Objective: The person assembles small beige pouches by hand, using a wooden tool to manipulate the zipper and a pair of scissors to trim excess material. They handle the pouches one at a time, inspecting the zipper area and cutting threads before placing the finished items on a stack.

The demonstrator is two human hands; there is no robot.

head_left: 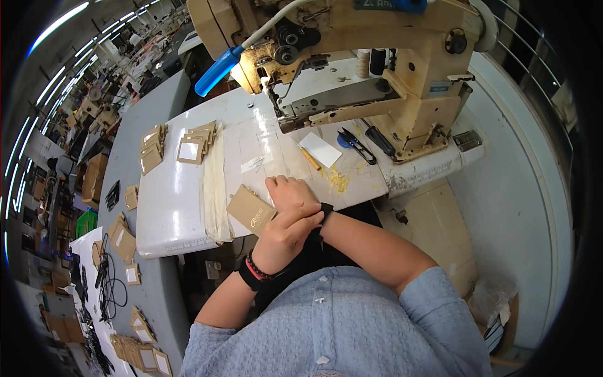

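My left hand (282,240) crosses over to my right wrist, its fingers closed at the black wristband (326,214) there. My right hand (291,194) rests on the machine table with curled fingers; whatever may be inside them is hidden. Just left of both hands a flat tan pouch (249,208) with pale lettering lies at the table's front edge, partly covered by my left hand. Black and red bands circle my left wrist. Beyond my hands stands a beige sewing machine (402,69), its needle area lit.
Two stacks of tan pouches, a left stack (151,149) and a right stack (197,142), lie on the table. Near the machine are a white card (321,149), thread snips (358,147), a screwdriver (380,141) and yellow scraps (337,182). A grey side table (147,116) holds more pouches and cords.
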